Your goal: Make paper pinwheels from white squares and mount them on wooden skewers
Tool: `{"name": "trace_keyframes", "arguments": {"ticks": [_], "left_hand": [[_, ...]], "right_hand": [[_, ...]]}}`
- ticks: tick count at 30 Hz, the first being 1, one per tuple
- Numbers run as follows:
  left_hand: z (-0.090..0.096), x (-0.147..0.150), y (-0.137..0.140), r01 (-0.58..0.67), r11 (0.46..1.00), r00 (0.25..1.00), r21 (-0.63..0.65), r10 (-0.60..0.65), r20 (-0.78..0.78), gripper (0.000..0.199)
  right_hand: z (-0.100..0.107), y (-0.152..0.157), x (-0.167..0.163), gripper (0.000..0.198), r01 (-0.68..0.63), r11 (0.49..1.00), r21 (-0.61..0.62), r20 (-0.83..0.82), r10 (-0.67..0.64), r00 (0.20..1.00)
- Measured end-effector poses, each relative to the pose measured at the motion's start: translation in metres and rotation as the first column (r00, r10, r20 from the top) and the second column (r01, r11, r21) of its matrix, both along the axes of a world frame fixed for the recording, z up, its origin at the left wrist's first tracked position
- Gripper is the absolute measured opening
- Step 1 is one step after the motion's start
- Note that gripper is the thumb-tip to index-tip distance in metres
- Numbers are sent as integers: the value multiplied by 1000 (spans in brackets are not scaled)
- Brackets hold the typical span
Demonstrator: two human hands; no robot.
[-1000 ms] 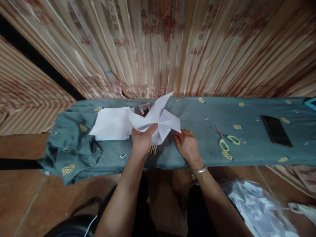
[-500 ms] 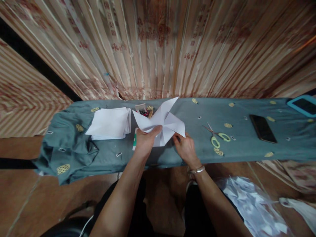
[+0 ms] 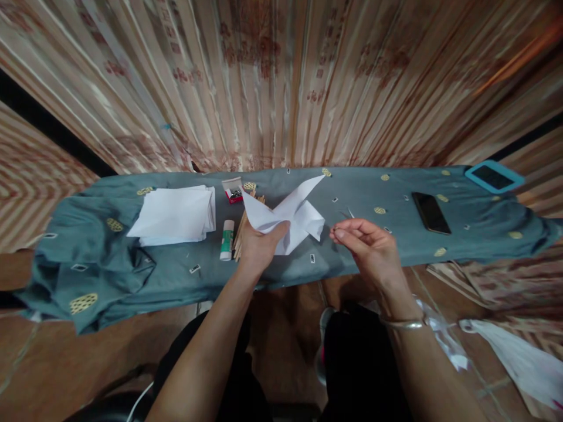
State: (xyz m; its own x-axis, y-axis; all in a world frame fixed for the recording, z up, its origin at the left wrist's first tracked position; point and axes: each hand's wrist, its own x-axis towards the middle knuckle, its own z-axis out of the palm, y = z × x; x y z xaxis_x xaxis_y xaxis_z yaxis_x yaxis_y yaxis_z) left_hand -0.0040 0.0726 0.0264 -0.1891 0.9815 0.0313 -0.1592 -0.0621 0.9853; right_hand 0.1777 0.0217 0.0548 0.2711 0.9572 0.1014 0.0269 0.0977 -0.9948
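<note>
A white paper pinwheel [image 3: 299, 221] is in my left hand [image 3: 258, 251], whose thumb presses near its middle. Its folded blades stick up and out to the right. My right hand [image 3: 373, 251] is held apart to the right of the paper, thumb and fingertips pinched together; whatever sits between them is too small to make out. Left of the pinwheel lie wooden sticks [image 3: 240, 239], partly covered by my left hand, and a green and white glue stick [image 3: 227, 240]. Behind them is an opened small red box [image 3: 233, 195] with tiny shiny pieces inside.
A stack of white paper [image 3: 173, 215] lies on the left of the cloth-covered table [image 3: 176, 266]. To the right are a black phone [image 3: 431, 212] and a blue-framed device [image 3: 495, 176]. My right hand mostly hides the scissors. A curtain [image 3: 264, 88] hangs behind.
My right hand has left the pinwheel's edge and moved right and up, fingers pinched. My left hand still holds the pinwheel, now more tilted. The view has shifted to the right.
</note>
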Motion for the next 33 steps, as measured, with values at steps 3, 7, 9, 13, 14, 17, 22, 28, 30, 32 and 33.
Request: {"name": "trace_keyframes", "arguments": {"ticks": [3,7,9,13,14,17,22,28,30,32,33], "left_hand": [[4,6,-6,39,999,997,0,-39,-66,22],[5,14,-12,66,997,990,30,-62,-127,18],[2,18,-14,65,997,992,47,-59,-116,16],[-2,24,-17,103,994,990,35,-100,-97,15],[-2,25,-18,115,993,989,32,-112,-101,15],[1,27,-20,122,992,987,35,-117,-111,13],[2,28,-21,125,992,987,27,-122,-104,11],[3,29,-26,160,987,982,-23,-161,-103,13],[4,29,-29,169,986,980,-10,-169,-105,11],[5,28,-30,177,984,979,13,-174,-110,10],[5,27,-30,180,983,978,23,-177,-112,11]], "right_hand": [[9,-14,-12,15,-55,998,44,105,50,993],[12,-22,-13,7,-55,995,86,265,31,964],[13,-24,-11,6,-37,995,93,348,2,938],[10,-25,-13,7,-54,994,94,432,8,902],[9,-25,-15,7,-68,994,87,427,24,904],[4,-22,-22,7,-88,994,63,342,61,938],[-1,-17,-25,19,-30,997,66,153,19,988],[0,-17,-25,20,-32,998,58,198,20,980],[1,-18,-26,17,-20,998,66,263,2,965],[3,-19,-26,14,-13,997,76,312,-12,950],[3,-19,-26,13,-13,997,81,322,-14,947]]}}
